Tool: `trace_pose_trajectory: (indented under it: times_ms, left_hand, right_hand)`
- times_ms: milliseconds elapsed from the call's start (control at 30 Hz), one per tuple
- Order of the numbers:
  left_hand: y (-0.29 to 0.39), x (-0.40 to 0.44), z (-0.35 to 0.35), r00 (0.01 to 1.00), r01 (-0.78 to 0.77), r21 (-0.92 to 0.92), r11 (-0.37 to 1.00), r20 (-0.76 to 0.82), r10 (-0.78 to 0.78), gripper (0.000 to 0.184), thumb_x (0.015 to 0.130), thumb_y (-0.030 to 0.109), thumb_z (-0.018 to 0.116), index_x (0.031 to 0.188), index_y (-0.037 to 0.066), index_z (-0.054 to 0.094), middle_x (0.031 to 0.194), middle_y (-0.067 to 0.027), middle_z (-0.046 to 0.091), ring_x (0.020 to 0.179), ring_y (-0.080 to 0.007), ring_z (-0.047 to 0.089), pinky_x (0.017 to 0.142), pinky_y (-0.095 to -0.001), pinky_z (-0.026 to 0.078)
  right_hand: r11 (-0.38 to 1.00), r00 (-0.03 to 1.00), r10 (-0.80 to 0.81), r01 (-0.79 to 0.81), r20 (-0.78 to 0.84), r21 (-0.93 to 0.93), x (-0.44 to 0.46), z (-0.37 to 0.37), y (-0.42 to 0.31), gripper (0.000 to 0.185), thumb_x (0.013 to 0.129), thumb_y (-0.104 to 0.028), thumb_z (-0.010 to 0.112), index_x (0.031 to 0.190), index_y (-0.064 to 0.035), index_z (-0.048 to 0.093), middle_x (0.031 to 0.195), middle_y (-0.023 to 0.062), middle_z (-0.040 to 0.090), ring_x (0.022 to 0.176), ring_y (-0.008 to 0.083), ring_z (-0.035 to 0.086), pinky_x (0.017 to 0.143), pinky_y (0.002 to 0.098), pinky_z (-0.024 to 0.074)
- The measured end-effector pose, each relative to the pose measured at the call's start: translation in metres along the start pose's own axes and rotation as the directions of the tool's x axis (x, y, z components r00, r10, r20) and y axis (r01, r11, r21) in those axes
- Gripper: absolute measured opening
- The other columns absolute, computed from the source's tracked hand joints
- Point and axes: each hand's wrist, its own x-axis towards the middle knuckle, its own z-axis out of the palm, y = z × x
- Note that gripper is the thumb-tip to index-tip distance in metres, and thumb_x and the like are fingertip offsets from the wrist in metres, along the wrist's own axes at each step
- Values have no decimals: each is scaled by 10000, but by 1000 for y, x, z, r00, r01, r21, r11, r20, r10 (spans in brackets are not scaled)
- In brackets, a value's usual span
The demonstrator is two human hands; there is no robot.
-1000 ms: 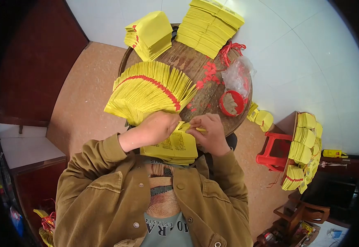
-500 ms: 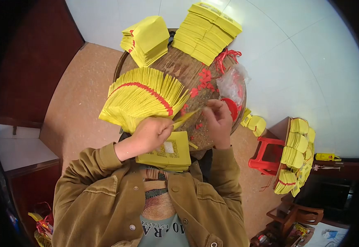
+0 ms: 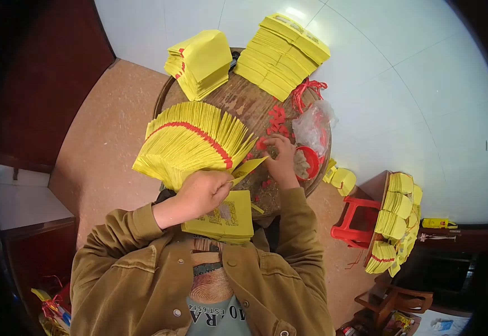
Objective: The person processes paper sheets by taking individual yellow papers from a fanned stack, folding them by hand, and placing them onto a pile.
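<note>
My left hand [image 3: 203, 191] is closed on a folded yellow paper [image 3: 248, 168], beside a large fan of yellow papers [image 3: 191, 140] with a red band across it. Over the table, left of a red bowl [image 3: 310, 162], my right hand [image 3: 279, 157] reaches to the small red paper pieces [image 3: 276, 117]. Its thumb and a finger are bent near one red piece; whether they grip it cannot be made out. A stack of printed yellow papers [image 3: 238, 215] lies close to my body, partly under my left hand.
On the round wooden table [image 3: 244, 92] stand two yellow paper stacks [image 3: 202, 61] [image 3: 283, 53] at the far side. A clear plastic bag [image 3: 313, 124] and red cords [image 3: 306, 92] lie at its right. Beyond are a red stool [image 3: 356, 221] and more yellow bundles [image 3: 398, 210].
My right hand has left the printed stack and moved up and right to the red pieces. My left hand has lifted a yellow paper away from the stack.
</note>
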Motion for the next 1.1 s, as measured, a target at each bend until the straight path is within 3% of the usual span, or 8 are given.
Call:
trace_pose_trajectory:
  times_ms: [67,233,267,333,400,767,900,1100]
  left_hand:
    - [0,0,1,1000,6,-11,1000,7,-6,97,863,55,621,896,-3,691,792,-131,703,670,-323,632,647,-390,506]
    - [0,1,5,999,-41,41,998,-16,42,113,861,61,626,916,0,703,817,-130,711,692,-325,641,662,-393,512]
    - [-1,1,6,999,-43,41,998,-13,43,113,861,61,626,916,0,703,817,-130,711,692,-325,641,662,-393,512]
    - [-3,0,8,999,-33,51,998,-2,33,115,858,63,628,920,4,706,825,-129,713,693,-325,642,663,-394,513]
    - [-5,-1,8,1000,-20,63,998,7,20,116,856,64,631,923,8,708,833,-127,715,695,-326,642,665,-395,513]
    - [1,0,3,1000,12,39,999,-1,-12,98,853,63,634,904,16,702,818,-113,703,681,-318,627,663,-383,511]
    - [3,2,2,1000,-5,21,1000,31,5,94,859,58,632,901,12,702,813,-111,697,679,-307,621,664,-376,509]
    - [0,1,5,1000,-11,26,1000,24,11,90,863,52,630,898,9,701,817,-109,698,686,-297,625,667,-372,509]
  right_hand:
    - [936,991,120,-134,64,325,-10,-11,-5,329,836,-126,681,1165,-127,690,1370,66,565,1212,297,512,957,426,436]
    - [621,898,389,-422,208,661,-30,-25,-29,349,813,-154,708,1161,-140,692,1356,70,570,1202,304,510,987,441,418]
    - [620,897,391,-423,207,661,-36,-21,-31,349,813,-154,708,1161,-140,692,1356,70,570,1202,304,510,987,441,418]
    - [973,984,177,-177,16,149,-51,-3,-30,367,802,-149,727,1167,-140,690,1327,73,584,1183,305,513,985,449,416]
    - [887,993,-121,106,-5,-449,-63,13,-27,387,791,-145,747,1173,-141,687,1297,75,598,1164,306,515,982,457,415]
    - [978,975,204,-207,-85,-32,-40,7,-29,227,837,-104,704,1058,-139,739,1263,35,612,1122,286,529,934,436,425]
    - [858,948,305,-316,93,406,-52,-21,-19,171,839,-102,701,998,-130,756,1199,29,630,1062,277,551,931,397,432]
    - [931,990,139,-127,-11,343,-63,-29,-35,213,812,-118,742,1023,-101,764,1196,27,643,1025,282,575,905,351,453]
